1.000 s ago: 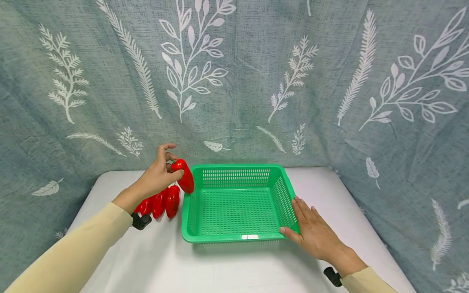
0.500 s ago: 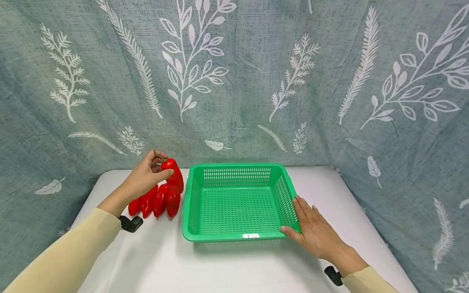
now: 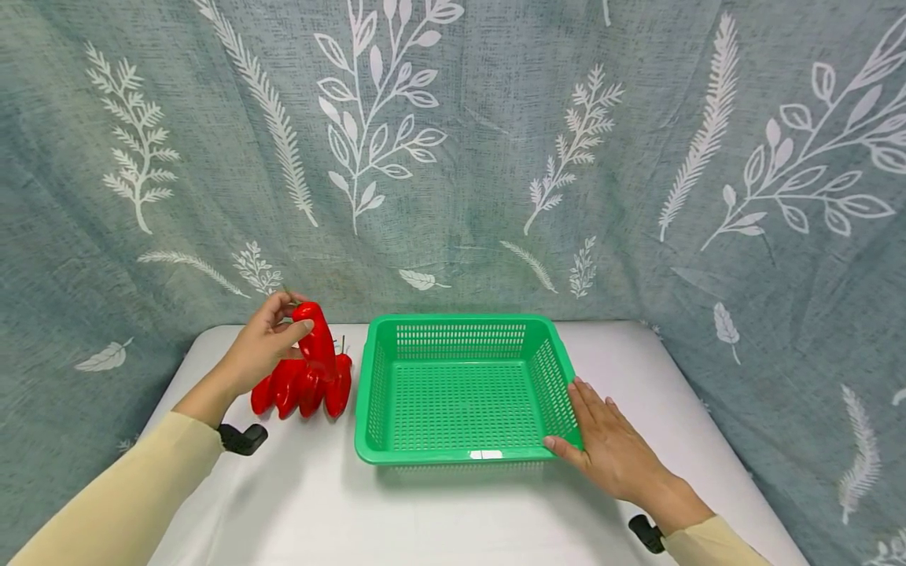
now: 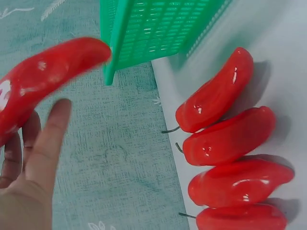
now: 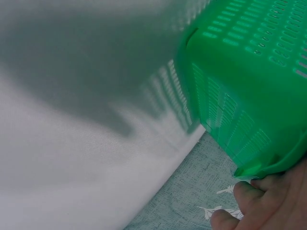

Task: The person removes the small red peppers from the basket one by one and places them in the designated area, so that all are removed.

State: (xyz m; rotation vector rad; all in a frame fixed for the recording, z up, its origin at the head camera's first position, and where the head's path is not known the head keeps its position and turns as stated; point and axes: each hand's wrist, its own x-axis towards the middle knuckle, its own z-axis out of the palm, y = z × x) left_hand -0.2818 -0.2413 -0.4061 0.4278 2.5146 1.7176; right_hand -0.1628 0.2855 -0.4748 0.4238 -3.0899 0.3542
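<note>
My left hand (image 3: 263, 346) holds a red chili pepper (image 3: 315, 334) near its stem end, tip hanging down, above a row of red peppers (image 3: 286, 389). The left wrist view shows the held pepper (image 4: 53, 67) tilted, raised off the table, with several glossy peppers (image 4: 216, 93) lying side by side; thin dark stems show on some. My right hand (image 3: 614, 450) rests against the right side of the green perforated basket (image 3: 425, 457), fingers straight, thumb at the near rim. From the right wrist, its fingertips (image 5: 247, 194) show beside the basket rim.
A white-covered table (image 3: 453, 519) carries the basket at its middle, with the pepper row just left of it. Behind the table hangs a grey-green curtain (image 3: 481, 157) with white leaf prints. No pepper shows inside the basket.
My left hand has moved left with the pepper, from beside the basket's left rim to over the row, uncovering the row's rightmost pepper. My right hand stays at the basket.
</note>
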